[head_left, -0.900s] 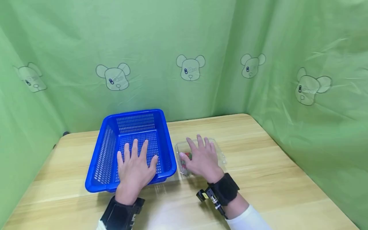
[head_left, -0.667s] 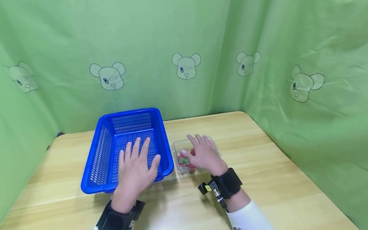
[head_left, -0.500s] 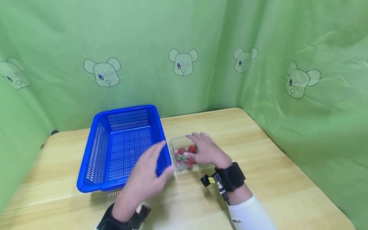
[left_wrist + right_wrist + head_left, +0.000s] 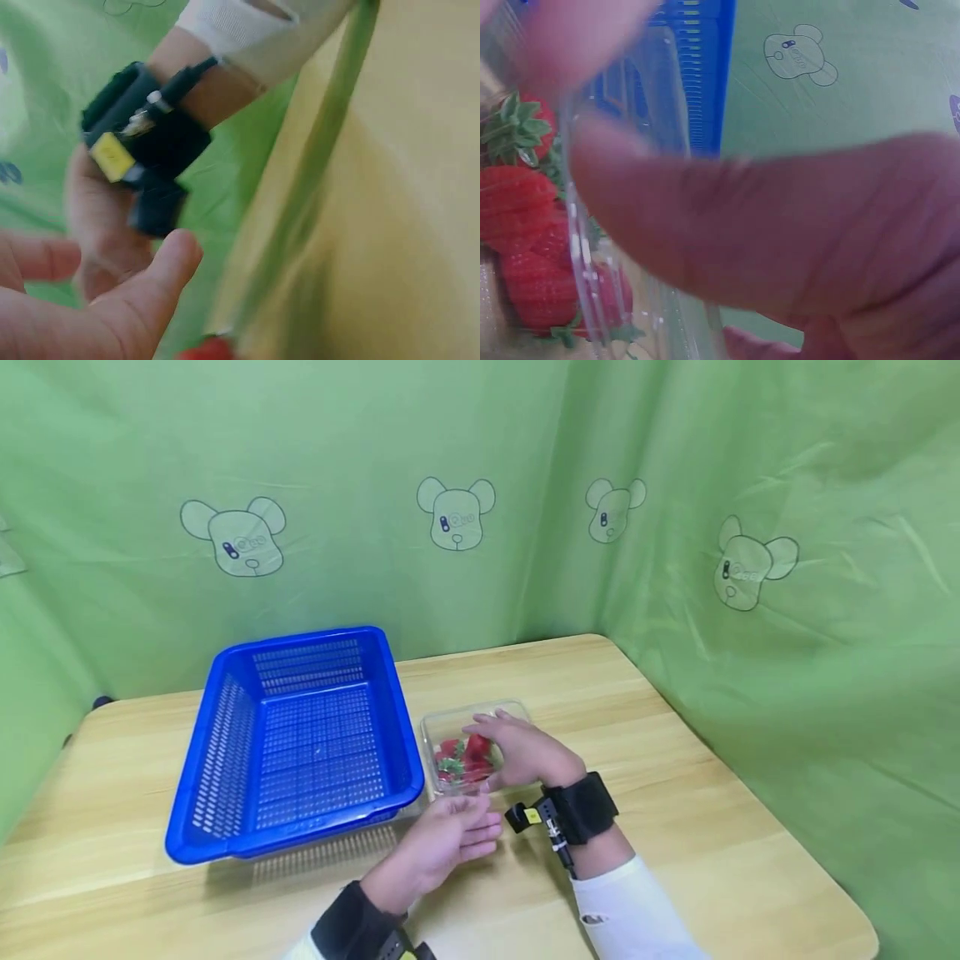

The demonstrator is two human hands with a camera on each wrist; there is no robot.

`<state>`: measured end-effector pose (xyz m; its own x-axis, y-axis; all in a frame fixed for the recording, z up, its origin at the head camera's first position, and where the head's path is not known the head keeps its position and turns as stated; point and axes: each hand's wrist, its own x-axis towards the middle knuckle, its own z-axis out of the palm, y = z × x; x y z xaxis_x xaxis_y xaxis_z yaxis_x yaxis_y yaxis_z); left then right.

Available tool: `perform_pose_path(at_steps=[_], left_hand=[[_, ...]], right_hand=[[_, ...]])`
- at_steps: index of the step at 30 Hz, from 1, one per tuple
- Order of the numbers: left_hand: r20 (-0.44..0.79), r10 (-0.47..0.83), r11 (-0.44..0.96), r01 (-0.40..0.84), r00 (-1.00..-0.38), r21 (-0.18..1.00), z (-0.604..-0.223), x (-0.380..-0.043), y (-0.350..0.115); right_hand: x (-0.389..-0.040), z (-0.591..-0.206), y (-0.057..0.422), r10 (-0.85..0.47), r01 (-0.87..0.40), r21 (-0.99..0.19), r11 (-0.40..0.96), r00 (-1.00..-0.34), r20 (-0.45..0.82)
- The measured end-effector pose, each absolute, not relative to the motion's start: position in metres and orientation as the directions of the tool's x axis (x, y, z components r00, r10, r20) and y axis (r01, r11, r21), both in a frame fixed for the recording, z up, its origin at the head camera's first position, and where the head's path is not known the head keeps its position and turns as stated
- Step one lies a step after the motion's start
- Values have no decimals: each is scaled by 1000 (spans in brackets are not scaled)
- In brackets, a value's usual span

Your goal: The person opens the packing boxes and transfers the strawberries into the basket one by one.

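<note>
In the head view, my right hand (image 4: pixel 532 752) arches over a clear plastic box (image 4: pixel 438 720) holding several red strawberries (image 4: pixel 477 750) with green leaves. Its fingers reach across the box's right part, and the thumb is down by the near rim. The right wrist view shows that thumb (image 4: pixel 727 217) large, overlapping the box's edge beside the strawberries (image 4: pixel 540 289). My left hand (image 4: pixel 450 839) is just in front of the box, fingers loosely extended and holding nothing, its fingertips near the right thumb. The left wrist view is blurred, with a bit of red (image 4: pixel 206 350) at the bottom edge.
A blue perforated plastic basket (image 4: pixel 292 837) stands on the wooden table (image 4: pixel 712 860), left of the box. Green curtains (image 4: pixel 322 435) printed with bear heads enclose the back and sides. Both wrists wear black straps (image 4: pixel 581 807) with small cameras.
My left hand has come from over the basket to the front of the box, turning its palm inward. The right hand has shifted back, uncovering more strawberries. The head view has swung slightly right.
</note>
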<state>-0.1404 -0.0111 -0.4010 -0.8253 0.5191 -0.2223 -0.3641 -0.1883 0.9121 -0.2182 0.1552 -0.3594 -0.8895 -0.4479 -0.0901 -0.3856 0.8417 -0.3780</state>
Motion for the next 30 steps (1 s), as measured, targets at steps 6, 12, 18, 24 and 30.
perform_pose_path(at_steps=[6, 12, 18, 24, 30], left_hand=[[-335, 464, -415, -536, -820, 735, -420, -160, 2], [-342, 376, -469, -495, -861, 731, -427, -163, 15], [-332, 271, -523, -428, -904, 737, -432, -160, 24], [-327, 267, -548, -422, -906, 723, -433, -159, 25], [-341, 270, -538, -435, -901, 723, -431, -159, 24]], right_hand=[[-221, -358, 147, -419, -365, -371, 854, -905, -74], [-219, -362, 139, -412, -387, -324, 863, -911, -7], [-215, -361, 135, -419, -415, -249, 875, -907, 40], [-212, -355, 135, -417, -424, -234, 875, -905, 81], [-216, -340, 134, -455, -461, -174, 870, -887, 76]])
